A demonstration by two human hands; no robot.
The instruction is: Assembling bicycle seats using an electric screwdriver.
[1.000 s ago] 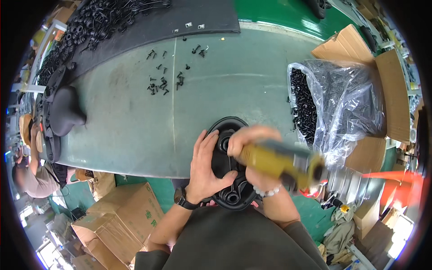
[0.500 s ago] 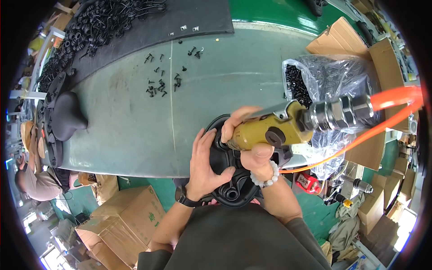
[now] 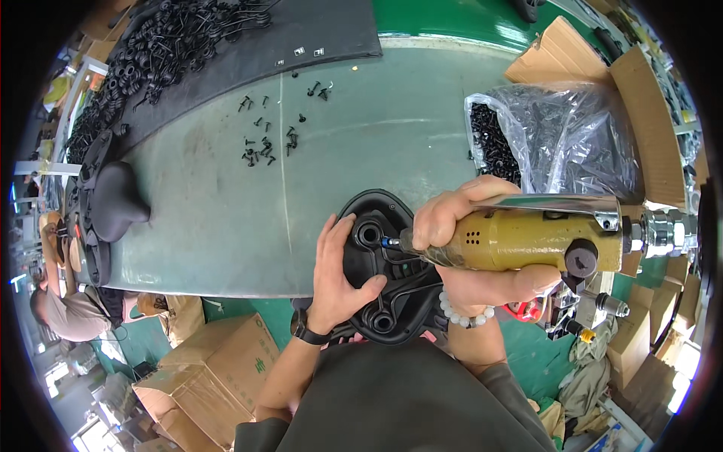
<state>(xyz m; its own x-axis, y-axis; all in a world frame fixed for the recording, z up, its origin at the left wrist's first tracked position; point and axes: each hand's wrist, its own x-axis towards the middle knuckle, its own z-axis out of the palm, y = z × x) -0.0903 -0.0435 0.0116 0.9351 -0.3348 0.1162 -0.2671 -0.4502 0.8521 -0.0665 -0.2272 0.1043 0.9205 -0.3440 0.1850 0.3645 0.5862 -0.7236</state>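
Note:
A black plastic part (image 3: pixel 374 218) with round sockets lies at the near edge of the green table (image 3: pixel 226 218). My left hand (image 3: pixel 339 271) presses flat on its left side and steadies it. My right hand (image 3: pixel 467 248) is closed around a yellow-brown pneumatic screwdriver (image 3: pixel 527 237) held level, with its bit tip (image 3: pixel 388 242) at a round socket of the part. A bead bracelet sits on my right wrist, a dark watch on my left.
Loose black screws (image 3: pixel 263 143) are scattered mid-table. A clear bag of black screws (image 3: pixel 542 143) sits right, by cardboard boxes (image 3: pixel 602 75). Black parts (image 3: pixel 173 45) are heaped on a dark mat at the back left, a black saddle-shaped piece (image 3: pixel 117 200) at left. Another person (image 3: pixel 64 316) is low left.
My right hand has swung the screwdriver from below the part to a level hold, bit now at the socket. The left hand stays on the part.

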